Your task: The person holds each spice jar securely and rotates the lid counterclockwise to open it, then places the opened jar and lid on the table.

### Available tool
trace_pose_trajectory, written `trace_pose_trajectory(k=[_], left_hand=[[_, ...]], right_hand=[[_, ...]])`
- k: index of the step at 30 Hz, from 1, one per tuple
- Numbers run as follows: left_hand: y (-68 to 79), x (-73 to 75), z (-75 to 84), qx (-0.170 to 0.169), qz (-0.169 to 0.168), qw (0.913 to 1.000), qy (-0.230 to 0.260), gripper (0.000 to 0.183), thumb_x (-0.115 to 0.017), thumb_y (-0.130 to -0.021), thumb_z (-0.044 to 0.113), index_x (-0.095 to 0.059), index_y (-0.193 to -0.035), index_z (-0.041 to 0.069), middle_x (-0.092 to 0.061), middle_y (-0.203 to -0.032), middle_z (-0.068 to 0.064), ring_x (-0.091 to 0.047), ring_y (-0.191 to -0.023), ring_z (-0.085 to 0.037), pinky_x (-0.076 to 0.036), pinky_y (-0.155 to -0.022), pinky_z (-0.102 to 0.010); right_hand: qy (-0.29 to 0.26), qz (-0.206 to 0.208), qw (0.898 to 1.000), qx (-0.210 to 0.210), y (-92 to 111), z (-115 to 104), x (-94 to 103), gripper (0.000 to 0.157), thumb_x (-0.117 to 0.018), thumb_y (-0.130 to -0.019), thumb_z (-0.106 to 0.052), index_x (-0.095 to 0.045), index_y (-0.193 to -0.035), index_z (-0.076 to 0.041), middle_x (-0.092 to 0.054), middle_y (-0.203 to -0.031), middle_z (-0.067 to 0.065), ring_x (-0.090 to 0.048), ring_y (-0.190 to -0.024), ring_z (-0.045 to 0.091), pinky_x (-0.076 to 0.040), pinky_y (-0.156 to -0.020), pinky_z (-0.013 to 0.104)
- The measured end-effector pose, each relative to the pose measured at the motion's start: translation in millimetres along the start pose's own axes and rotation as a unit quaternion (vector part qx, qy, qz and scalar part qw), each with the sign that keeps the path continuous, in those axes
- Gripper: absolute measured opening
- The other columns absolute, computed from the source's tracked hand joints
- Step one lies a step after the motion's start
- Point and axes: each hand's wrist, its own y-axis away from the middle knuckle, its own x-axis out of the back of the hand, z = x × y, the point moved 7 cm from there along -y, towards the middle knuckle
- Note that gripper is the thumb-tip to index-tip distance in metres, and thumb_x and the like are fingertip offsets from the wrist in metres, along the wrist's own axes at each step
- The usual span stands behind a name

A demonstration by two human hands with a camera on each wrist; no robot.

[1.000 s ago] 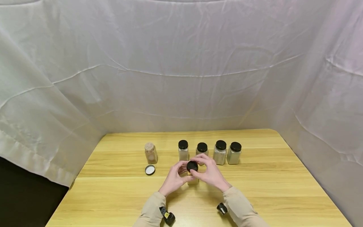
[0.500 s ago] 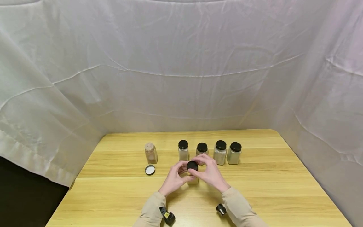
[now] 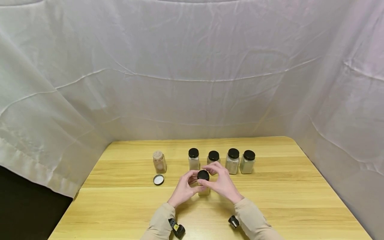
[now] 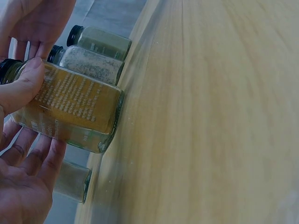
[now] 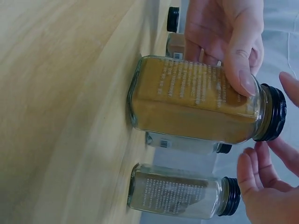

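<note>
A square glass spice jar of yellow-brown powder stands upright on the table in front of me. My left hand grips its body, thumb on the near side and fingers behind; the left wrist view shows printed text on the jar. Around the black lid curl the thumb and fingers of my right hand. Seen from the right wrist, the lid sits on the jar's neck between the right thumb and fingertips. Part of the jar's body is hidden by the hands.
Several black-lidded spice jars stand in a loose row behind the hands. To the left is an uncapped jar with a pale perforated top, and a black lid lies upside down before it. A pale curtain surrounds the table.
Both hands stay at the same jar in almost the same pose. The right fingers and forearm have shifted slightly at the lid; the other jars have not moved.
</note>
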Motion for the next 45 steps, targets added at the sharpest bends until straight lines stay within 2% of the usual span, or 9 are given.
trace_pose_trajectory(k=[6, 13, 17, 25, 33, 36, 39, 42, 45], left_hand=[[-0.3, -0.3, -1.2, 0.016, -0.002, 0.9998, 0.006, 0.051, -0.084, -0.081, 0.009, -0.061, -0.126, 0.005, -0.069, -0.121, -0.015, -0.067, -0.118, -0.029, -0.051, -0.109, -0.026], [-0.2, -0.1, -1.0, 0.011, -0.003, 0.9999, 0.010, 0.051, -0.083, -0.081, 0.008, -0.061, -0.127, 0.004, -0.068, -0.123, -0.016, -0.067, -0.118, -0.029, -0.051, -0.107, -0.022], [-0.3, -0.1, -1.4, 0.008, -0.002, 0.9999, 0.009, 0.051, -0.083, -0.081, 0.008, -0.061, -0.127, 0.003, -0.069, -0.122, -0.017, -0.067, -0.116, -0.028, -0.051, -0.107, -0.021], [-0.1, 0.2, -1.5, 0.009, 0.000, 0.9999, 0.007, 0.050, -0.083, -0.081, 0.007, -0.061, -0.126, 0.004, -0.069, -0.120, -0.016, -0.068, -0.116, -0.025, -0.051, -0.107, -0.021], [0.4, 0.2, -1.7, -0.002, -0.006, 1.0000, 0.003, 0.049, -0.083, -0.082, 0.008, -0.061, -0.126, 0.004, -0.068, -0.122, -0.016, -0.068, -0.116, -0.024, -0.052, -0.108, -0.025], [0.7, 0.2, -0.8, -0.028, -0.008, 0.9996, -0.004, 0.048, -0.081, -0.084, 0.009, -0.060, -0.126, 0.001, -0.068, -0.122, -0.020, -0.068, -0.115, -0.025, -0.054, -0.106, -0.027], [0.5, -0.2, -0.9, -0.036, -0.012, 0.9993, -0.001, 0.049, -0.080, -0.084, 0.007, -0.059, -0.127, -0.002, -0.066, -0.124, -0.023, -0.067, -0.116, -0.030, -0.054, -0.106, -0.028], [-0.3, -0.7, -1.8, -0.024, -0.015, 0.9996, 0.007, 0.049, -0.079, -0.084, 0.004, -0.058, -0.128, -0.003, -0.066, -0.126, -0.024, -0.065, -0.118, -0.036, -0.052, -0.108, -0.028], [-0.6, -0.5, -2.4, -0.017, -0.010, 0.9998, 0.002, 0.049, -0.080, -0.084, 0.004, -0.059, -0.127, -0.002, -0.067, -0.124, -0.023, -0.066, -0.117, -0.035, -0.052, -0.107, -0.028]], right_hand=[[0.002, 0.012, 1.000, 0.007, -1.2, -5.1, 1.2, 0.035, -0.089, -0.075, -0.023, -0.075, -0.105, -0.010, -0.067, -0.104, 0.000, -0.062, -0.090, 0.017, -0.055, -0.081, 0.030], [-0.025, -0.029, 0.999, 0.009, -2.7, -3.6, -1.9, 0.031, -0.084, -0.081, -0.012, -0.075, -0.110, -0.010, -0.070, -0.113, 0.004, -0.066, -0.102, 0.024, -0.059, -0.092, 0.047], [-0.034, -0.044, 0.998, 0.010, -2.9, -2.0, -3.3, 0.034, -0.082, -0.082, -0.011, -0.074, -0.115, -0.007, -0.069, -0.116, 0.007, -0.067, -0.105, 0.027, -0.058, -0.095, 0.050], [0.010, 0.001, 1.000, 0.007, -0.7, -2.9, 0.2, 0.048, -0.090, -0.074, -0.023, -0.073, -0.116, -0.007, -0.068, -0.110, 0.002, -0.064, -0.096, 0.020, -0.057, -0.086, 0.040], [0.021, 0.004, 1.000, 0.009, -0.8, -5.1, -1.6, 0.039, -0.089, -0.075, -0.019, -0.075, -0.110, -0.008, -0.068, -0.105, -0.001, -0.064, -0.093, 0.017, -0.056, -0.083, 0.030], [0.019, -0.011, 1.000, 0.018, -0.7, -6.7, -2.8, 0.036, -0.086, -0.078, -0.015, -0.074, -0.111, -0.008, -0.069, -0.108, 0.001, -0.065, -0.096, 0.019, -0.058, -0.087, 0.034], [0.019, -0.025, 0.999, 0.031, -0.4, -7.7, -3.7, 0.036, -0.083, -0.080, -0.011, -0.074, -0.114, -0.007, -0.069, -0.111, 0.003, -0.066, -0.100, 0.022, -0.059, -0.089, 0.042], [0.022, -0.027, 0.999, 0.041, 0.0, -7.9, -3.3, 0.040, -0.082, -0.080, -0.011, -0.072, -0.118, -0.004, -0.069, -0.114, 0.006, -0.066, -0.101, 0.023, -0.059, -0.089, 0.043], [0.023, -0.014, 0.999, 0.040, 0.4, -7.4, -1.8, 0.045, -0.085, -0.078, -0.014, -0.071, -0.118, -0.002, -0.069, -0.113, 0.006, -0.066, -0.099, 0.022, -0.058, -0.088, 0.041]])
